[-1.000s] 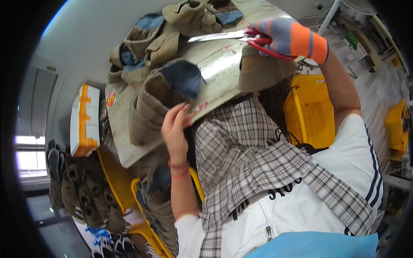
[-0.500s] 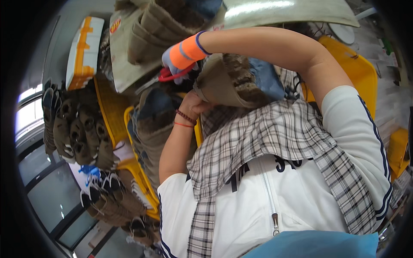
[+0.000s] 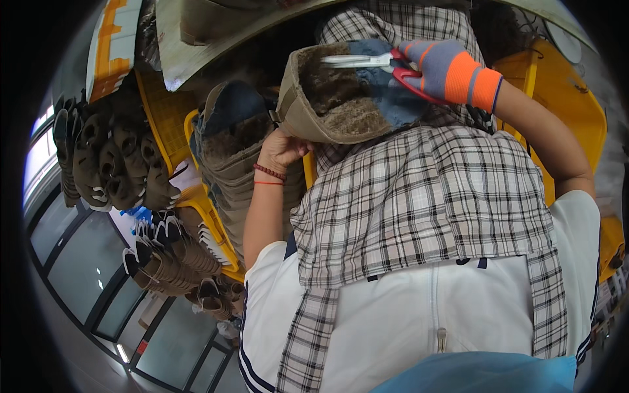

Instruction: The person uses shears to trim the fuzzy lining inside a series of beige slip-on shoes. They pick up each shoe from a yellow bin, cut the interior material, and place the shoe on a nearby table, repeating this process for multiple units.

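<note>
A brown fabric shoe upper (image 3: 291, 101) with a furry brown lining and a blue inner part is held above my lap, its opening facing up. My left hand (image 3: 285, 149), bare with bead and red bracelets at the wrist, is closed on its lower left edge; some fingers are hidden beneath it. In a grey and orange glove, my right hand (image 3: 445, 65) grips scissors (image 3: 373, 60) by their red handles. The scissor blades point left over the lining and lie close together. Whether they touch the fur I cannot tell.
Nested uppers (image 3: 229, 157) stand stacked at my left beside a yellow crate (image 3: 167, 118). More brown shoe pieces (image 3: 114, 157) hang farther left. A pale table (image 3: 209, 56) edges the top; a yellow bin (image 3: 570, 111) is at right.
My right hand has swung right with the scissors, from left of the upper to its right side. The upper has tilted, so its furry inside now shows. My left hand keeps its hold.
</note>
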The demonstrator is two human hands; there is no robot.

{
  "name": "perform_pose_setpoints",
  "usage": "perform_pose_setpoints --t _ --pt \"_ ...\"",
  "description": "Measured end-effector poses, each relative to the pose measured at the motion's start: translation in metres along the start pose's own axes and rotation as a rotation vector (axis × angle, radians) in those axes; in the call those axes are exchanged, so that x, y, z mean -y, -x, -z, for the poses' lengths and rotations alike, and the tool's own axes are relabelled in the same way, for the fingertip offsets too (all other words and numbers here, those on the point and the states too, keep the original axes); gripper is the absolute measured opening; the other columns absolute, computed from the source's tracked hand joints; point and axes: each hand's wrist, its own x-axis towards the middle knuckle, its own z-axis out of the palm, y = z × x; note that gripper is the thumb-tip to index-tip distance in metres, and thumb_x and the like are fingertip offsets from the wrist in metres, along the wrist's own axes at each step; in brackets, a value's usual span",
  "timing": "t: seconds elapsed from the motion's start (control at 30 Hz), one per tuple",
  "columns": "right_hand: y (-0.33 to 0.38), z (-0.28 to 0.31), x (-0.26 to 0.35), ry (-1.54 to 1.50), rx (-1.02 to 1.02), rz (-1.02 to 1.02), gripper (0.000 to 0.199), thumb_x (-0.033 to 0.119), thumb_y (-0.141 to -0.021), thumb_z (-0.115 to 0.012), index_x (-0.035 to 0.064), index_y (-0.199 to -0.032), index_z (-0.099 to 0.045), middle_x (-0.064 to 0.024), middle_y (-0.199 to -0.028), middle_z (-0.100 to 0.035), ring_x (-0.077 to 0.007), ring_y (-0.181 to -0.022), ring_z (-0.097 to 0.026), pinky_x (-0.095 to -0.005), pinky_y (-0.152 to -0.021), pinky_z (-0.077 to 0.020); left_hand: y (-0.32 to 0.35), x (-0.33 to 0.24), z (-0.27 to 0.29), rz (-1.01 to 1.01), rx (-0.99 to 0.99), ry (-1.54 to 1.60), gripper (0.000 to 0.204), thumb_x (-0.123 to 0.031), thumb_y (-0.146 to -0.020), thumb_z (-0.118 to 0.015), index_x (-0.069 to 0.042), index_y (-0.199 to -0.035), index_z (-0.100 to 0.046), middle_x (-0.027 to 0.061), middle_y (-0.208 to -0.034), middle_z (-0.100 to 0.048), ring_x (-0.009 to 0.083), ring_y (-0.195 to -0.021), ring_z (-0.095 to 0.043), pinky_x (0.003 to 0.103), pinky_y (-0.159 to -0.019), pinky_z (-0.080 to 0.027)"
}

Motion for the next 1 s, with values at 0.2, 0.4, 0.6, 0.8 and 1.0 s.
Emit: perform_pose_setpoints --t 0.2,0.4,0.6,0.8,1.0 --pt "-0.013 -0.022 0.014 0.120 0.104 0.160 0.032 0.029 -0.076 -0.062 0.0102 -0.101 -0.059 -0.0069 -0.082 -0.064 -0.0219 -0.071 -0.064 -0.0325 -0.058 -0.0506 0.004 -0.006 -0.006 -0.041 -0.093 -0.213 0.022 -0.006 -0.076 -0.062 0.001 -0.097 -0.058 0.0143 -0.086 -0.062 0.0247 -0.058 -0.060 0.031 -0.039 -0.047" --pt "-0.015 -0.019 0.021 0.130 0.050 0.196 0.031 0.030 -0.077 -0.061 0.0103 -0.101 -0.059 -0.0065 -0.079 -0.064 -0.0223 -0.068 -0.063 -0.0327 -0.058 -0.0507 -0.001 0.003 0.011 -0.084 -0.053 -0.188 0.025 0.001 -0.075 -0.062 -0.001 -0.099 -0.057 0.0096 -0.089 -0.061 0.0216 -0.062 -0.063 0.033 -0.037 -0.048" --pt "-0.014 0.010 0.030 0.353 -0.095 0.180 0.037 0.035 -0.072 -0.067 0.0104 -0.098 -0.058 -0.0057 -0.077 -0.058 -0.0203 -0.072 -0.058 -0.0299 -0.064 -0.0471 0.001 0.005 0.007 -0.084 -0.056 -0.145 0.024 0.003 -0.076 -0.061 -0.002 -0.099 -0.058 0.0073 -0.087 -0.061 0.0216 -0.065 -0.063 0.034 -0.036 -0.046" --pt "-0.032 0.032 0.039 0.198 -0.005 0.314 0.027 0.032 -0.071 -0.063 0.0051 -0.076 -0.060 -0.0114 -0.072 -0.061 -0.0243 -0.066 -0.061 -0.0337 -0.060 -0.0470 -0.002 0.000 0.005 -0.035 0.059 -0.059 0.025 0.002 -0.078 -0.057 -0.003 -0.103 -0.057 0.0096 -0.091 -0.060 0.0264 -0.071 -0.064 0.035 -0.038 -0.048" --pt "-0.039 0.023 0.039 0.165 -0.121 0.360 0.022 0.028 -0.066 -0.062 0.0064 -0.069 -0.060 -0.0105 -0.065 -0.059 -0.0250 -0.062 -0.059 -0.0353 -0.056 -0.0464 0.000 0.002 0.010 -0.043 0.089 -0.067 0.026 0.001 -0.079 -0.056 -0.003 -0.105 -0.056 0.0106 -0.094 -0.060 0.0275 -0.074 -0.064 0.034 -0.039 -0.049"
